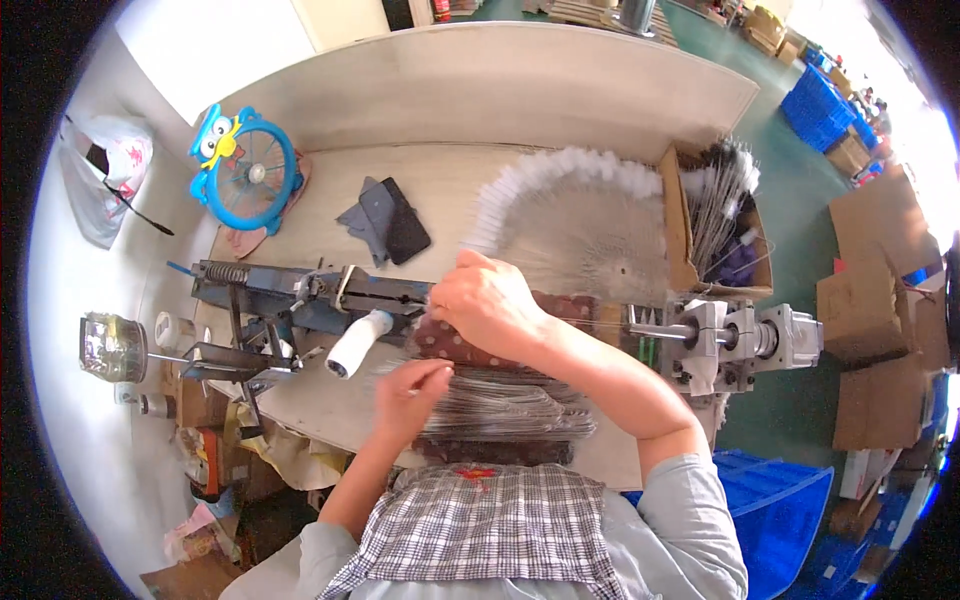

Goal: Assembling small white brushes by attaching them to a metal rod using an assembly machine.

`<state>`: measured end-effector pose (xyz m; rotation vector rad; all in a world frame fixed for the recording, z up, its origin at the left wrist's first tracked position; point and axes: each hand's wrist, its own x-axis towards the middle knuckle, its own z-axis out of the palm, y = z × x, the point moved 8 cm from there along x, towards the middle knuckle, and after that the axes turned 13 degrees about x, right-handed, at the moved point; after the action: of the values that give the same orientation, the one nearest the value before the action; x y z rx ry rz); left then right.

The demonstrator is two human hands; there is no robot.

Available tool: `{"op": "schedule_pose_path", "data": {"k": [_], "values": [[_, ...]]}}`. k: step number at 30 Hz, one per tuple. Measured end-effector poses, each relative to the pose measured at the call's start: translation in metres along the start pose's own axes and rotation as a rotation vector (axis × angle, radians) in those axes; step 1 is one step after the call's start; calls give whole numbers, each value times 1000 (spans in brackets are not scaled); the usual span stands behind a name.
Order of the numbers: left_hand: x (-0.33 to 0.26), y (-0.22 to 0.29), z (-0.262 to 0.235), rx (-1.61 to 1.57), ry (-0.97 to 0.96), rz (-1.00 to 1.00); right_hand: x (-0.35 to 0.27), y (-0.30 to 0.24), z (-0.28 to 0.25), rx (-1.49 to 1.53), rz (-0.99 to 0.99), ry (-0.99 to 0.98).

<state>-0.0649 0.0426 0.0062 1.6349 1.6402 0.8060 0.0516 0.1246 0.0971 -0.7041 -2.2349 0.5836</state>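
My right hand [484, 300] is closed at the jaw end of a dark metal clamping fixture [300, 295]; what its fingers pinch is hidden. Thin wires [590, 322] run from beyond my right forearm to a metal spindle [660, 330] on the right. Lower and to the left, my left hand [412, 397] is slightly blurred, its fingertips pressed together beside a bundle of grey wires [510, 405]. Whether it holds anything cannot be made out. A brown dotted cloth [460, 342] lies under my right wrist. A white-wrapped handle [358, 345] angles out from the fixture.
White-tufted wire brushes [560, 180] fan across the tabletop behind my hands. A cardboard box [680, 225] of brushes stands at their right. Farther left are a dark phone [405, 222] on a grey cloth and a blue fan [250, 175]. A blue crate [770, 510] sits low at right.
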Motion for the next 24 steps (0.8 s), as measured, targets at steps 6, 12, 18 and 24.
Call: {"op": "schedule_pose_path", "data": {"k": [6, 12, 18, 24], "values": [[3, -41, -29, -707, 44, -390, 11, 1, 22, -165, 109, -36], [24, -23, 8, -110, -170, -232, 13, 3, 23, -175, 167, -55], [33, -37, 14, -146, -93, -158, 8, -1, 15, -239, 158, -102], [28, -21, 39, -828, -94, -262, -27, -32, -40, -83, 5, 235]]}}
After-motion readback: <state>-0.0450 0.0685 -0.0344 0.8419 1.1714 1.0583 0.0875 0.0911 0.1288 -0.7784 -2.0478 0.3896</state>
